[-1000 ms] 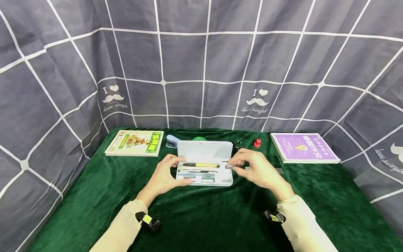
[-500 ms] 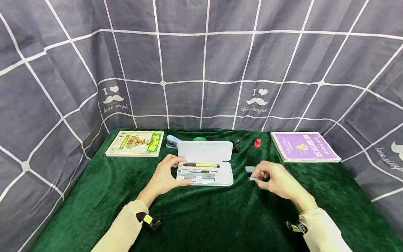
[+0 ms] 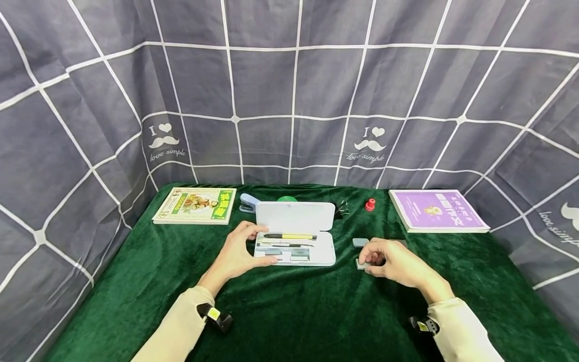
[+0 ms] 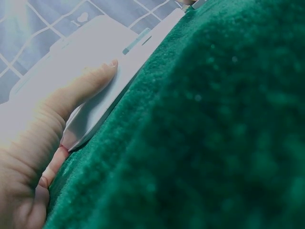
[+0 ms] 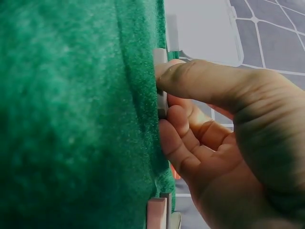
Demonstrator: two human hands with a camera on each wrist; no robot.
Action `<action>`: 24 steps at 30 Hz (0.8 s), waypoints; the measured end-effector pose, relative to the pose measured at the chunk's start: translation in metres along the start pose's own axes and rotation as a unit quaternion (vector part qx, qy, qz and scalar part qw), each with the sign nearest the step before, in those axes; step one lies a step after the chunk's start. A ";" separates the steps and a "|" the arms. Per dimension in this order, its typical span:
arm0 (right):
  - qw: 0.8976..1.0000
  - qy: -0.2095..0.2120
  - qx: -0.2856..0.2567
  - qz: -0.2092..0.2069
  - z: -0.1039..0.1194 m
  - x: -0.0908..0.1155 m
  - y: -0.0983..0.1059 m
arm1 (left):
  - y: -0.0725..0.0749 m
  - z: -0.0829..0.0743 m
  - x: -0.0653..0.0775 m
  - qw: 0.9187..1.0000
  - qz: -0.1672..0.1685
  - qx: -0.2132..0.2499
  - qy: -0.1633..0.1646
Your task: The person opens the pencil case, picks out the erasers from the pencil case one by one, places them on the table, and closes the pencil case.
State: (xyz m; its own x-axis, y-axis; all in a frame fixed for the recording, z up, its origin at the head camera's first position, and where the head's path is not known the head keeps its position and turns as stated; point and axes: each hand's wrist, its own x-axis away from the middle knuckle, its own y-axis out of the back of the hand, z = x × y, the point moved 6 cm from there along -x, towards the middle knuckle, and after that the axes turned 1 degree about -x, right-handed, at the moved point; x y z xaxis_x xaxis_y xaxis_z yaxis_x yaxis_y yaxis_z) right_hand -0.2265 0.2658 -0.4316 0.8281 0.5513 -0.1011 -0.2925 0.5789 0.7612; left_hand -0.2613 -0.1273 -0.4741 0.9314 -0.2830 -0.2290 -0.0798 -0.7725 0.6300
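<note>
My left hand (image 3: 237,246) grips the left end of an open white pencil case (image 3: 323,250), its thumb over the near edge. Inside the case lie a yellow-and-black pen (image 3: 291,236), a slimmer white-and-black pen (image 3: 294,245) and small pieces in the front compartments. To the right of the case, my right hand (image 3: 391,259) pinches a small pale grey block (image 5: 162,107) between thumb and fingers, right at the green cloth. Just behind the fingertips is another small grey piece (image 3: 360,242). The hand partly hides the block in the head view.
Behind the case stand a light-blue stapler (image 3: 248,202), a green round item (image 3: 287,199), black binder clips (image 3: 342,209) and a red cap-like piece (image 3: 370,204). A green-covered book (image 3: 194,206) lies back left, a purple book (image 3: 438,210) back right. Grey curtains (image 3: 289,90) enclose the cloth.
My right hand has moved from the case's right end to the right and down to the cloth, carrying the small grey block. My left hand stays on the case.
</note>
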 end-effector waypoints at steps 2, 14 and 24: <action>1.000 0.000 0.005 0.002 0.001 0.000 0.000 | 0.000 0.000 0.000 1.000 -0.001 0.001 0.001; 0.995 0.059 0.010 -0.079 0.039 -0.028 0.016 | 0.000 0.000 0.000 1.000 -0.002 0.009 0.001; 0.990 0.117 -0.032 -0.077 0.098 -0.092 -0.020 | -0.001 0.001 -0.001 1.000 -0.001 0.004 0.003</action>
State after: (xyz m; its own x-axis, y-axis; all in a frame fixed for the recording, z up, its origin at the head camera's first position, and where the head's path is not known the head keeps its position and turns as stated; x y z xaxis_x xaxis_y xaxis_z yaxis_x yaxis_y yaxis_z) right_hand -0.2496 0.1446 -0.3749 0.7343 0.5728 -0.3643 -0.2062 0.6995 0.6843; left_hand -0.2629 -0.1266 -0.4751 0.9334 -0.2781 -0.2269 -0.0799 -0.7773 0.6240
